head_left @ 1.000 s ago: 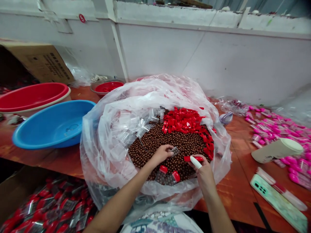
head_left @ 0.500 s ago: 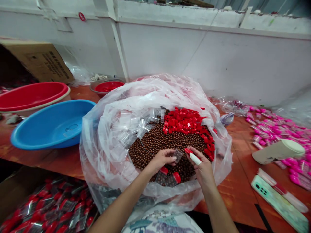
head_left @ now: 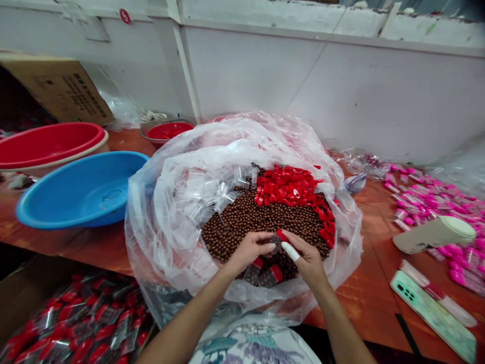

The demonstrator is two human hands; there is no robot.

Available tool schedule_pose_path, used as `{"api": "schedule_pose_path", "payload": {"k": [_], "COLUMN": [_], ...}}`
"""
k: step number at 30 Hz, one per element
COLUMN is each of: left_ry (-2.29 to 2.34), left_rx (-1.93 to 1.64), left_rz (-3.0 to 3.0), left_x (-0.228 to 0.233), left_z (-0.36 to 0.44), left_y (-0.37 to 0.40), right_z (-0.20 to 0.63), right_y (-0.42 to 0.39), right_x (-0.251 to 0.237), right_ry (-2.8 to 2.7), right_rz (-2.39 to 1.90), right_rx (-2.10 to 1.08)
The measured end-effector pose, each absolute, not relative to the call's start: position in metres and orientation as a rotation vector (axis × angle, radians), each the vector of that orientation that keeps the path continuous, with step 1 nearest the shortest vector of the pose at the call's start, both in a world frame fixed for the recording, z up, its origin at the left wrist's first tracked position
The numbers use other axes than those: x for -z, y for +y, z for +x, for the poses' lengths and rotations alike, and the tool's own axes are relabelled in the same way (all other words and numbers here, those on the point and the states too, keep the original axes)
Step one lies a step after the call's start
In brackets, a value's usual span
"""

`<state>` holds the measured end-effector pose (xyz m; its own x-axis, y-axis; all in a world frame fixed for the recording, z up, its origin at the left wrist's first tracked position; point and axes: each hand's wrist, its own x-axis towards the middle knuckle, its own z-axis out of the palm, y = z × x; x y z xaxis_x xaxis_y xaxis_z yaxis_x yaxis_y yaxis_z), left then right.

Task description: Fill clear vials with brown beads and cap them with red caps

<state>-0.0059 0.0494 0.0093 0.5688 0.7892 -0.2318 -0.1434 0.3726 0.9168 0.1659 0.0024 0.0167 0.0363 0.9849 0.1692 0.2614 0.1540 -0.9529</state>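
Observation:
Between the fingers of my left hand (head_left: pixel 253 249) is a small clear plastic container (head_left: pixel 277 244) with brown balls in it. My right hand (head_left: pixel 306 255), its thumb in a white cover, pinches a red cap (head_left: pixel 281 234) against the container's open end. Whether the cap is fully seated I cannot tell. Both hands are over a heap of brown balls (head_left: pixel 261 217) in a large clear plastic bag (head_left: pixel 151 222). Just below my hands lie a few capped containers (head_left: pixel 270 276). Loose red caps (head_left: pixel 290 184) lie at the heap's back right, empty clear containers (head_left: pixel 206 192) at its left.
A blue basin (head_left: pixel 83 189) and a red basin (head_left: pixel 53 144) stand on the left. Lower left, a carton holds red-capped containers (head_left: pixel 87 323). On the right are pink-capped containers (head_left: pixel 428 202), a cream cylinder (head_left: pixel 434 234) and a phone (head_left: pixel 432 313).
My right hand has moved left, bringing the red cap from beside the container onto its end. My left hand has stayed nearly in place.

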Motion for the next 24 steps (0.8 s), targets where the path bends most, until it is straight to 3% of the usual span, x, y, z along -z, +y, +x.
{"api": "schedule_pose_path", "payload": {"k": [6, 11, 24], "left_ry": [0.774, 0.715, 0.744], "left_rx": [-0.676, -0.658, -0.671], "left_rz": [0.999, 0.866, 0.942], "left_x": [-0.011, -0.011, -0.006], "left_z": [-0.007, -0.010, -0.011], "left_y": [0.044, 0.042, 0.038], "right_z": [0.169, 0.175, 0.173], "right_y": [0.001, 0.002, 0.001], "right_x": [-0.013, -0.017, -0.023], "right_ry": [-1.151, -1.132, -1.626], "right_rz": [-1.342, -1.417, -1.252], "right_rx": [-1.039, -0.927, -0.835]}}
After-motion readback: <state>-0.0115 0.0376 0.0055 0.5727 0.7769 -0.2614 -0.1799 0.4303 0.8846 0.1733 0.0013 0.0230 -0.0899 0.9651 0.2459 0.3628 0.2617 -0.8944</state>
